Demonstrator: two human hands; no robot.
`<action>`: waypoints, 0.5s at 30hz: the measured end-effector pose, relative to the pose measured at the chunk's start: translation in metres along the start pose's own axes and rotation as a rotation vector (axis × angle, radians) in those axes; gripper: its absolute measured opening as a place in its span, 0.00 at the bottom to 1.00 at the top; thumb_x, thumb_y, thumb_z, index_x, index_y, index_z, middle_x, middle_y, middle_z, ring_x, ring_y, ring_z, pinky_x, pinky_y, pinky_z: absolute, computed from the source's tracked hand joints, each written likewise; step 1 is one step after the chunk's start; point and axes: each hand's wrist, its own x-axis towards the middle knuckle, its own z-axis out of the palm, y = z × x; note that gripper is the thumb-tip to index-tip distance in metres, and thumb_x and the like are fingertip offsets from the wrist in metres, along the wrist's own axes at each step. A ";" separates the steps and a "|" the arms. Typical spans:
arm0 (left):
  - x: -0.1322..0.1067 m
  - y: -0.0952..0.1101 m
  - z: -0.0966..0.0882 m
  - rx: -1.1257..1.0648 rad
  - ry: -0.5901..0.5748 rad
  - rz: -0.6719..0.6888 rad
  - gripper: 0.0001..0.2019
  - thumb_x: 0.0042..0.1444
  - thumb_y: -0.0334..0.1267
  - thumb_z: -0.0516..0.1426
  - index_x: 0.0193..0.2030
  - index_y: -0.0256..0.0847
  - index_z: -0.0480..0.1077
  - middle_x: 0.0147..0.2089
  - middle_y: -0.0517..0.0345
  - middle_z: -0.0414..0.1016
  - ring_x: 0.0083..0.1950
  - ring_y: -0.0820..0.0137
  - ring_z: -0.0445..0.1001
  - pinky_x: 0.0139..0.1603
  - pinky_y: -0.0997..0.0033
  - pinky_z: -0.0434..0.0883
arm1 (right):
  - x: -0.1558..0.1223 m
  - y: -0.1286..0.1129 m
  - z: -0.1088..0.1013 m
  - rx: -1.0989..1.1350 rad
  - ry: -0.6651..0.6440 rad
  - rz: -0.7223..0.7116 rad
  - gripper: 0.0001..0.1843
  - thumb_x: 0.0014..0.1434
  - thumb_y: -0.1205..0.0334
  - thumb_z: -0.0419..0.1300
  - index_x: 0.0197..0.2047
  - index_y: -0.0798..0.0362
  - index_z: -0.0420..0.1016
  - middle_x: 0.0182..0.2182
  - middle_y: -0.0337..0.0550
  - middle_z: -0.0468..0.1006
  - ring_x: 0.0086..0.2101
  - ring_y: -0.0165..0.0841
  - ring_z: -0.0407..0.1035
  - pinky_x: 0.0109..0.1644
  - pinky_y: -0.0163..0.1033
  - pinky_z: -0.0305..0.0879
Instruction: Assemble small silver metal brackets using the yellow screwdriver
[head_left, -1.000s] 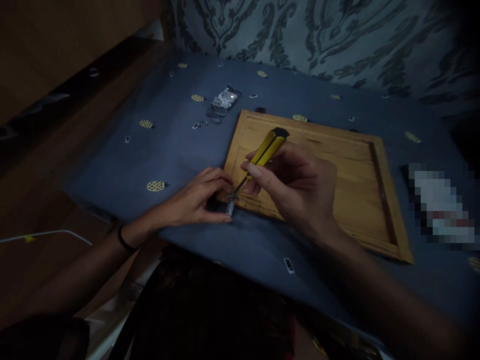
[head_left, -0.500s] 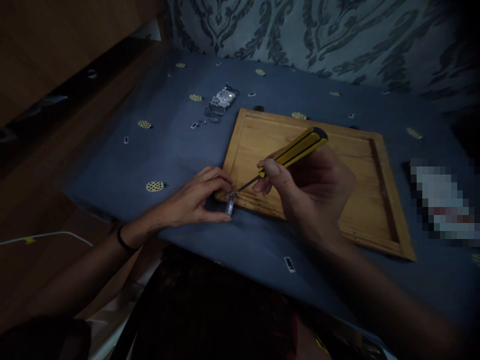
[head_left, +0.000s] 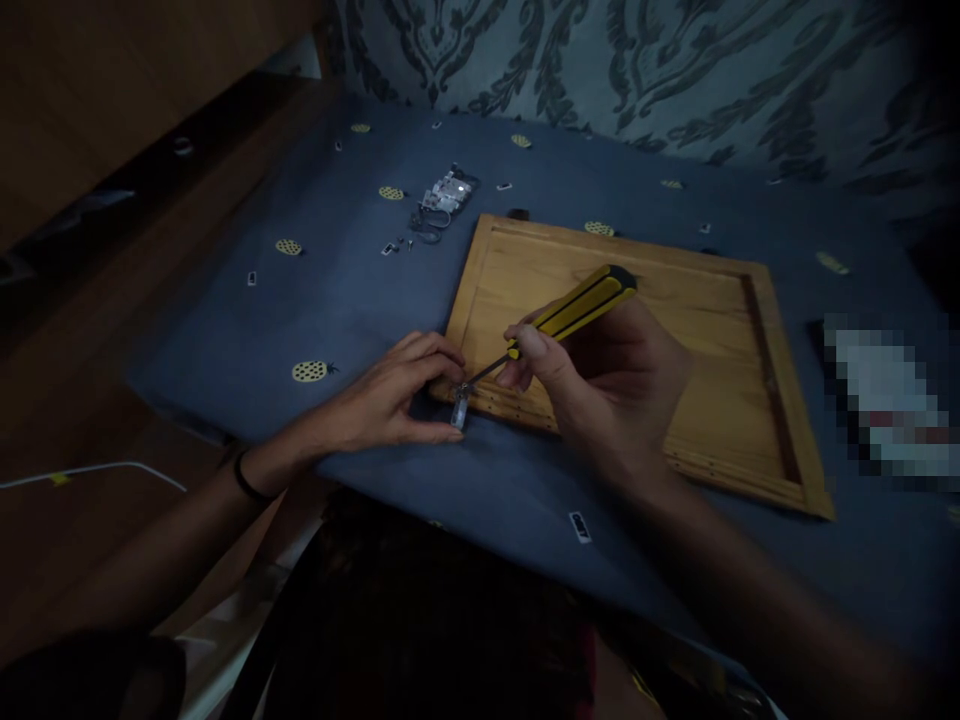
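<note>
My right hand (head_left: 611, 385) is closed around a screwdriver (head_left: 589, 305) with a yellow and black handle. Its shaft slants down to the left, and the tip meets a small shiny metal piece (head_left: 460, 408) at the board's near left corner. My left hand (head_left: 394, 395) grips that piece between thumb and fingers; it looks like a hinge or latch, but its exact kind is too small and dark to tell. Beneath both hands lies a framed wooden board (head_left: 517, 290), with small holes along its near edge.
A blue cloth with pineapple prints (head_left: 225, 330) covers the table. Behind the board's left corner lie a clear packet (head_left: 448, 195) with metal parts and a few tiny loose pieces (head_left: 405, 243). A blurred-out object (head_left: 889, 400) sits at right. A patterned wall (head_left: 585, 70) rises behind.
My right hand and the screwdriver have shifted slightly left and down, bringing the tip closer onto the metal piece. My left hand stays almost where it was.
</note>
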 end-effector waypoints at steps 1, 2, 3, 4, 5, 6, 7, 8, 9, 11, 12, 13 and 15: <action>0.000 0.000 0.000 0.002 0.000 0.004 0.19 0.59 0.47 0.70 0.51 0.42 0.73 0.56 0.49 0.74 0.59 0.57 0.71 0.62 0.56 0.71 | 0.000 0.000 0.000 0.004 -0.002 0.000 0.12 0.61 0.48 0.73 0.37 0.44 0.78 0.31 0.35 0.80 0.22 0.30 0.74 0.26 0.39 0.75; 0.000 0.000 0.000 0.005 -0.002 0.004 0.19 0.60 0.47 0.70 0.51 0.42 0.73 0.56 0.49 0.74 0.59 0.57 0.71 0.62 0.56 0.71 | 0.000 0.000 0.000 0.012 -0.006 0.002 0.12 0.60 0.49 0.73 0.36 0.44 0.78 0.31 0.35 0.80 0.23 0.30 0.74 0.26 0.39 0.75; 0.000 0.000 -0.001 0.008 -0.004 0.001 0.19 0.60 0.48 0.70 0.51 0.42 0.73 0.56 0.49 0.74 0.59 0.57 0.71 0.62 0.56 0.71 | 0.000 -0.001 -0.001 0.020 -0.014 0.005 0.12 0.59 0.50 0.74 0.37 0.44 0.78 0.31 0.34 0.80 0.23 0.30 0.75 0.26 0.38 0.76; 0.000 0.000 -0.001 0.010 -0.006 -0.002 0.19 0.60 0.48 0.70 0.51 0.42 0.73 0.56 0.49 0.74 0.59 0.57 0.71 0.62 0.56 0.71 | 0.000 -0.002 -0.001 0.027 -0.028 0.007 0.11 0.58 0.51 0.75 0.37 0.44 0.79 0.31 0.34 0.81 0.23 0.30 0.75 0.27 0.38 0.76; 0.000 0.000 -0.001 0.010 -0.008 -0.002 0.19 0.60 0.48 0.69 0.51 0.42 0.73 0.57 0.49 0.74 0.59 0.57 0.71 0.62 0.55 0.71 | 0.001 -0.003 -0.003 0.028 -0.051 0.016 0.12 0.57 0.52 0.76 0.38 0.44 0.80 0.31 0.33 0.81 0.24 0.30 0.76 0.28 0.38 0.77; 0.000 0.000 -0.001 0.009 -0.007 0.003 0.19 0.60 0.48 0.69 0.51 0.42 0.73 0.57 0.48 0.74 0.59 0.57 0.71 0.62 0.55 0.71 | 0.002 -0.005 -0.004 0.021 -0.081 0.028 0.12 0.57 0.53 0.76 0.40 0.44 0.81 0.32 0.33 0.82 0.24 0.30 0.77 0.30 0.38 0.78; -0.001 0.000 0.000 0.005 -0.002 0.014 0.19 0.60 0.47 0.69 0.52 0.41 0.73 0.57 0.48 0.74 0.59 0.57 0.71 0.61 0.56 0.71 | 0.004 -0.007 -0.006 0.007 -0.122 0.042 0.12 0.57 0.53 0.76 0.43 0.44 0.82 0.32 0.33 0.83 0.25 0.31 0.78 0.31 0.38 0.79; -0.001 0.000 0.000 0.001 0.005 0.025 0.19 0.60 0.46 0.69 0.52 0.40 0.73 0.57 0.47 0.74 0.59 0.57 0.71 0.61 0.56 0.71 | 0.005 -0.009 -0.007 -0.012 -0.166 0.057 0.13 0.58 0.53 0.75 0.45 0.44 0.82 0.32 0.34 0.83 0.27 0.31 0.79 0.33 0.37 0.80; -0.001 0.000 0.000 -0.002 0.012 0.034 0.18 0.61 0.46 0.69 0.52 0.40 0.73 0.57 0.47 0.74 0.59 0.57 0.71 0.61 0.56 0.71 | 0.007 -0.011 -0.009 -0.030 -0.202 0.071 0.13 0.60 0.53 0.74 0.47 0.45 0.83 0.32 0.35 0.84 0.28 0.31 0.80 0.35 0.37 0.80; -0.001 -0.001 0.001 -0.004 0.015 0.038 0.18 0.61 0.46 0.69 0.51 0.40 0.73 0.56 0.47 0.74 0.58 0.57 0.71 0.60 0.57 0.71 | 0.010 -0.014 -0.010 -0.045 -0.247 0.080 0.13 0.61 0.51 0.73 0.46 0.46 0.84 0.32 0.35 0.84 0.28 0.31 0.81 0.36 0.36 0.80; -0.001 -0.001 0.001 -0.004 0.013 0.032 0.18 0.61 0.47 0.69 0.51 0.41 0.73 0.56 0.48 0.74 0.58 0.57 0.71 0.60 0.57 0.71 | 0.011 -0.015 -0.010 -0.039 -0.254 0.075 0.12 0.60 0.50 0.73 0.44 0.46 0.84 0.31 0.35 0.83 0.28 0.31 0.80 0.35 0.36 0.80; -0.001 -0.002 0.001 -0.004 0.009 0.024 0.19 0.60 0.48 0.69 0.51 0.41 0.73 0.56 0.48 0.74 0.58 0.56 0.71 0.61 0.57 0.71 | 0.012 -0.015 -0.009 -0.028 -0.253 0.067 0.12 0.59 0.50 0.74 0.42 0.47 0.84 0.31 0.35 0.83 0.28 0.31 0.80 0.34 0.35 0.80; 0.000 -0.002 0.001 -0.001 0.002 0.010 0.19 0.60 0.49 0.69 0.52 0.42 0.74 0.55 0.49 0.75 0.59 0.56 0.71 0.62 0.56 0.70 | 0.013 -0.013 -0.005 0.000 -0.239 0.043 0.12 0.57 0.50 0.76 0.37 0.47 0.83 0.30 0.35 0.83 0.27 0.31 0.79 0.32 0.35 0.78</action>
